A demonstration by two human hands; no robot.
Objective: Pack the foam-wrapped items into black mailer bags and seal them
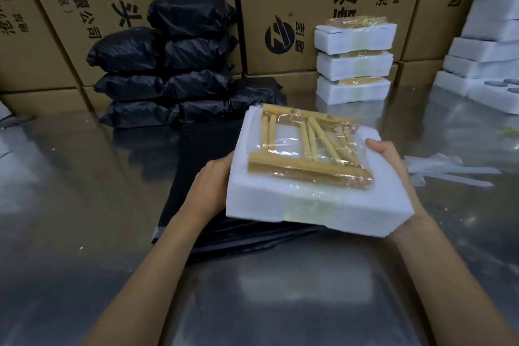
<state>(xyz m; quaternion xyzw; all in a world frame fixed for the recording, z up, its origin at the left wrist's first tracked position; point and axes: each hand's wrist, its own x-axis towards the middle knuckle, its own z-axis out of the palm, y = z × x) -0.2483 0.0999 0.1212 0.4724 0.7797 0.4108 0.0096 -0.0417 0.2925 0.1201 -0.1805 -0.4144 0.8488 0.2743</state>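
Above the steel table, we hold the foam-wrapped item in both hands, level with its wide face turned up. Our left hand grips its left edge; the fingers pass under the foam and are hidden, so we cannot tell how far they curl. Our right hand grips the right edge, with the thumb laid on the top face near the far right corner and the remaining fingers out of sight below. On the top face lies a clear plastic packet of tan wooden parts, several rods and flat bars, held to the foam by a band of clear tape that runs over the near side.

Directly below the item, a flat stack of black mailer bags lies on the table, with the near ends showing under our wrists.

At the rear left, filled black bags are piled in layers against cardboard cartons printed with black characters. At the rear centre, three more foam-wrapped items stand in one stack. At the far right, white foam blocks are stacked, the lowest showing round recesses. Strips of clear film lie on the table just beside our right hand.
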